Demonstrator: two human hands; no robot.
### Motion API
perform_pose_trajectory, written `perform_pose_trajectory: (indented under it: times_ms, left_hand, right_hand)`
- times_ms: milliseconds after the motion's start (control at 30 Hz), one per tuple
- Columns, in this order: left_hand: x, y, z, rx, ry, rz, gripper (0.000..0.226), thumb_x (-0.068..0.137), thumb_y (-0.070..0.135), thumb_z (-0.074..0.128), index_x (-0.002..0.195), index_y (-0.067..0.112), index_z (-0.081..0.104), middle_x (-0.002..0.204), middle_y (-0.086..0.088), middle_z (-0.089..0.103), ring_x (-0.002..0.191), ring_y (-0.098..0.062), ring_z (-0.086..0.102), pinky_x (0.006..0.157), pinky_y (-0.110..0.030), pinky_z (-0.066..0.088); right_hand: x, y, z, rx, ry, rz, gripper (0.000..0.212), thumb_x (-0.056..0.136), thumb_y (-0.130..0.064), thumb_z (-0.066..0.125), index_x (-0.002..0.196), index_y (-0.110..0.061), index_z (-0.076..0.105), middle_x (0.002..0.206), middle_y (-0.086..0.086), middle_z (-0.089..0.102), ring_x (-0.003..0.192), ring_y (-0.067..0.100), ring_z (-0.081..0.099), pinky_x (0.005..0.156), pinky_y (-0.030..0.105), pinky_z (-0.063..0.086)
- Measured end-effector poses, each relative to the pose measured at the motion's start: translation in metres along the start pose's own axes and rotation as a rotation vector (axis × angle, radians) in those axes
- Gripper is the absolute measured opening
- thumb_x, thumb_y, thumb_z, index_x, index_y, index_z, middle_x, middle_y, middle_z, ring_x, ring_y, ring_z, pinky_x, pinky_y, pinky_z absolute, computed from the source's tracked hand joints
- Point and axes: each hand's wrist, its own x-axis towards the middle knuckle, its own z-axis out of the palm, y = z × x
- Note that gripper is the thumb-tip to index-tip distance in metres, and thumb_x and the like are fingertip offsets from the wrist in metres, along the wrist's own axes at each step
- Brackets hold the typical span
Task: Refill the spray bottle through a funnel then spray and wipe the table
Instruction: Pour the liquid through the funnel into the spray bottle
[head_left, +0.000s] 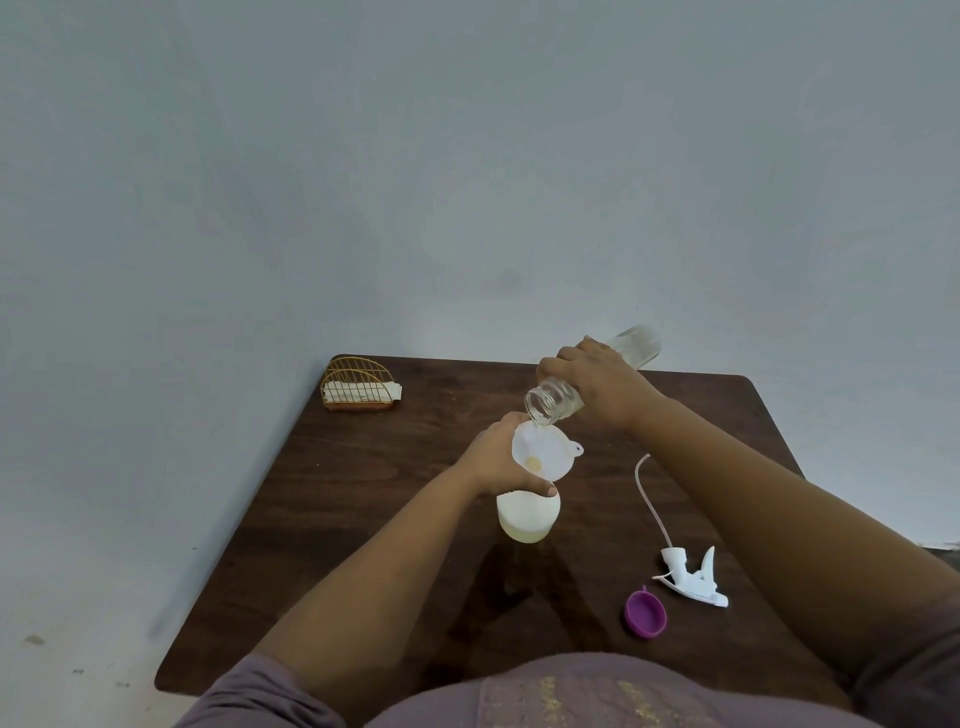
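Clear bottle in right hand, tilted over funnel; no readable labels.

- Clear bottle gripped in the right hand: transparent, glossy, glass or plastic, cannot tell which.
- Funnel just beside the left hand: white translucent plastic, smooth.
- Spray bottle below that hand: milky, matt plastic.
- Table under both hands: dark wood grain, smooth, a faint sheen.
- Trigger sprayer head lying near the right forearm: white glossy plastic with a thin pale tube.
- Purple cap beside it: smooth plastic.
- Rack far beyond the left hand: golden wire, holding white paper or cloth.
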Motion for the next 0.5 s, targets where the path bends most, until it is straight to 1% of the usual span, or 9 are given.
perform_pose_trajectory:
  times_ms: [367,500]
  left_hand:
    - [-0.0001,0.0004,0.0004,0.003,-0.004,-0.004,0.091,0.065,0.036,0.087,0.138,0.023,0.036,0.137,0.001,0.047,0.123,-0.02,0.047,0.095,-0.033,0.044]
    - [-0.0005,0.0003,-0.0003,0.001,-0.004,-0.004,0.093,0.063,0.037,0.089,0.138,0.023,0.036,0.136,0.001,0.048,0.123,-0.02,0.047,0.098,-0.037,0.046]
  right_hand:
    - [0.0001,-0.002,-0.0039,0.001,0.005,-0.013,0.036,0.077,-0.022,0.067,0.111,-0.024,0.058,0.096,0.001,0.059,0.089,0.022,0.046,0.08,0.024,0.022]
    - [-0.0007,-0.0032,-0.0049,-0.007,-0.009,-0.006,0.036,0.08,-0.023,0.065,0.115,-0.024,0.056,0.099,0.0,0.058,0.093,0.022,0.046,0.079,0.023,0.02]
